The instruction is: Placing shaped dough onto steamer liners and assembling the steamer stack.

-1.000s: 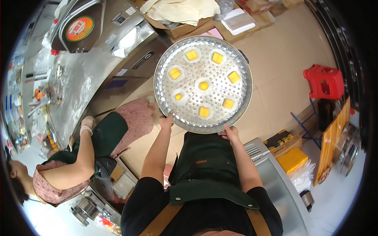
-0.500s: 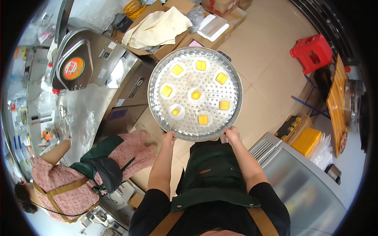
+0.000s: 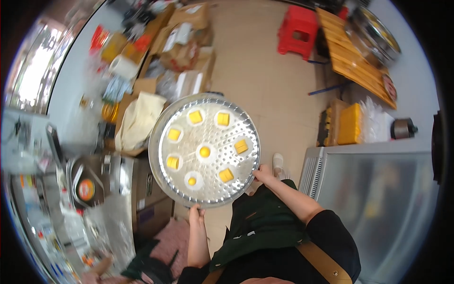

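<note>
A round metal steamer tray [image 3: 222, 150] with a perforated base is held out in front of me at waist height. My left hand [image 3: 196, 214] is closed on its near-left edge, and my right hand [image 3: 265, 174] grips the near-right edge. On the tray, several yellow dough blocks [image 3: 241, 146] sit on small white paper rounds. A yellow dough ball [image 3: 205, 152] lies at the middle, and a smaller yellow ball [image 3: 192, 181] rests near the front. My fingers are partly hidden by the rim.
Cardboard boxes [image 3: 191, 19] and a cream cloth [image 3: 140, 122] line the left. Ahead right stand a red stool [image 3: 298, 32] and a wooden table [image 3: 347, 52] bearing metal steamers [image 3: 373, 35]. A glass-topped freezer [image 3: 373, 189] is at my right. A co-worker in pink [image 3: 170, 244] is at lower left.
My body and view have turned to the right. The tray has stayed in both hands; the stool, table and freezer have shifted leftward in view, and the co-worker has dropped toward the lower edge.
</note>
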The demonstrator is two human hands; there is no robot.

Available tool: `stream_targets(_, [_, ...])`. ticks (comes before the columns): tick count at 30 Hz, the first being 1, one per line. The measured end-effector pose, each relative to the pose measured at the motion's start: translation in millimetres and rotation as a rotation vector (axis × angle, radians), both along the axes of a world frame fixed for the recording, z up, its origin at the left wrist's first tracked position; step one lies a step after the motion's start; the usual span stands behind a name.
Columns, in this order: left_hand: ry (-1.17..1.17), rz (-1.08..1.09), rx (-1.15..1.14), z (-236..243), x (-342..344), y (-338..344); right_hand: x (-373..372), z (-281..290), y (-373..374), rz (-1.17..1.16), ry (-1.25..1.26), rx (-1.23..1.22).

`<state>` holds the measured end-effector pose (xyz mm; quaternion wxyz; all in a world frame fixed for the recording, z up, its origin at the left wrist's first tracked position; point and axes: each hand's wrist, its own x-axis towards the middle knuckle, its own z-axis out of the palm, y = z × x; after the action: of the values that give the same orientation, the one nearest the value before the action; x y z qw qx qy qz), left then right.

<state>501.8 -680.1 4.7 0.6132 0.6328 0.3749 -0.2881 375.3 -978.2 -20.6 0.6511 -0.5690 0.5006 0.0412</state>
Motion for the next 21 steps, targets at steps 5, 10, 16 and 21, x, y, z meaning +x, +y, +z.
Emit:
stream_targets(5, [0.076, -0.078, 0.012, 23, 1, -49, -22, 60, -48, 0.026, 0.022, -0.160])
stream_targets(10, [0.097, -0.143, -0.076, 71, -20, -155, -57, 106, -139, 0.096, 0.186, -0.292])
stream_targets(16, [0.116, -0.185, -0.172, 111, -9, -287, -74, 173, -248, -0.021, 0.230, -0.389])
stream_targets(21, [0.082, -0.307, -0.207, 141, 13, -384, -85, 226, -330, -0.088, 0.246, -0.465])
